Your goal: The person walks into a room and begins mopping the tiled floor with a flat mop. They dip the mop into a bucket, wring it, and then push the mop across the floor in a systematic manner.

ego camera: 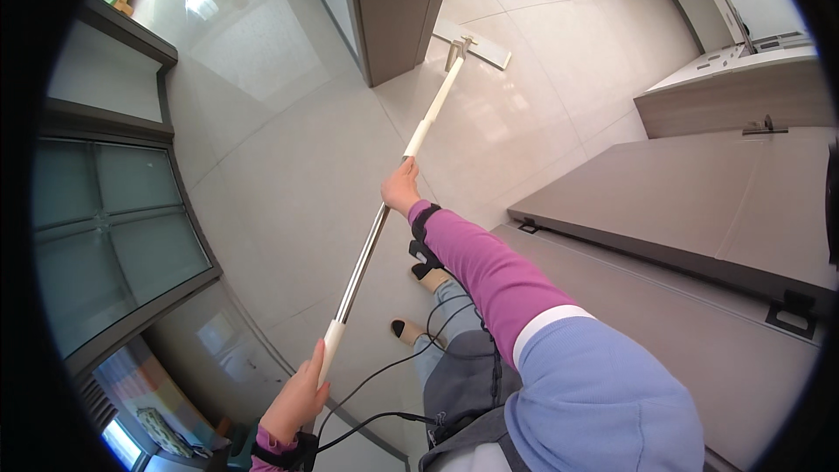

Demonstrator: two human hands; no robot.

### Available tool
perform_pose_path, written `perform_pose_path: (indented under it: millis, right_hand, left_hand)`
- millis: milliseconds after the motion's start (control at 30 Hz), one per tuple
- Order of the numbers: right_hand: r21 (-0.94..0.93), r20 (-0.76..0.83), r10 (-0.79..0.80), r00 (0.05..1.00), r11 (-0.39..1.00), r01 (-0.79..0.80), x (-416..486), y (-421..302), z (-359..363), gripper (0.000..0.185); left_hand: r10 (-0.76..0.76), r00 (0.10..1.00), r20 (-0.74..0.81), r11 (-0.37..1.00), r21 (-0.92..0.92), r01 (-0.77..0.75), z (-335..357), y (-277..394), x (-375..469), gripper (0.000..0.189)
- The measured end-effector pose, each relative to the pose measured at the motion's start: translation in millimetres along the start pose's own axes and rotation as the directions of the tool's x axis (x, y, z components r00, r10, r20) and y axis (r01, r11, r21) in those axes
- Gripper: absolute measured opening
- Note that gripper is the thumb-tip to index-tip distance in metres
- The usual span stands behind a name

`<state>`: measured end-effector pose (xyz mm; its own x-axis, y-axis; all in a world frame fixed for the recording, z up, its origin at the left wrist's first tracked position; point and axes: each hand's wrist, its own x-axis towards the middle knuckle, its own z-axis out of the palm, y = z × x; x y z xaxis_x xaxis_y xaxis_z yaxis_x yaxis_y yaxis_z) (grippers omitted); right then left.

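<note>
A flat mop with a long white and chrome pole (362,261) slants across the floor in front of me. My left hand (298,393) grips the white grip at the pole's near end. Farther up, my right hand (401,187) is wrapped around the pole where the chrome tube meets the white section. The rectangular mop head (485,51) lies flat on the light tiles, and its left end is partly hidden behind the corner of a brown door frame (396,19).
Glossy tiled floor (295,164) runs through the doorway. On the right stand a brown door (668,190) with a handle and a pale-topped counter (708,69). A frosted-glass panel (124,229) is at left. Black cables (373,373) hang between my left wrist and waist.
</note>
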<state>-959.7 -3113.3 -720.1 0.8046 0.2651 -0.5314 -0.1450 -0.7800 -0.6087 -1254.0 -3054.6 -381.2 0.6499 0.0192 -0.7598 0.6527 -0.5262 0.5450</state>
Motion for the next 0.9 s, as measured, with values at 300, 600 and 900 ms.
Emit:
perform_pose_path:
  millis: [300, 600, 900]
  right_hand:
    - [-0.454, 0.239, 0.084, 0.967, 0.890, 0.035, -88.1, 39.4, 66.9, 0.071]
    - [0.298, 0.289, 0.278, 0.916, 0.883, -0.362, -176.3, 38.1, 41.7, 0.037]
    - [0.534, 0.436, 0.397, 0.808, 0.608, -0.587, -159.9, 65.2, 53.8, 0.033]
  left_hand:
    - [-0.048, 0.999, 0.011, 0.999, -0.026, 0.048, 21.5, -23.8, -94.7, 0.072]
    - [-0.093, 0.976, -0.196, 0.994, -0.074, 0.080, 88.3, -45.5, -168.2, 0.071]
    - [-0.267, 0.959, 0.092, 0.887, -0.366, 0.282, 127.7, -37.4, -230.1, 0.036]
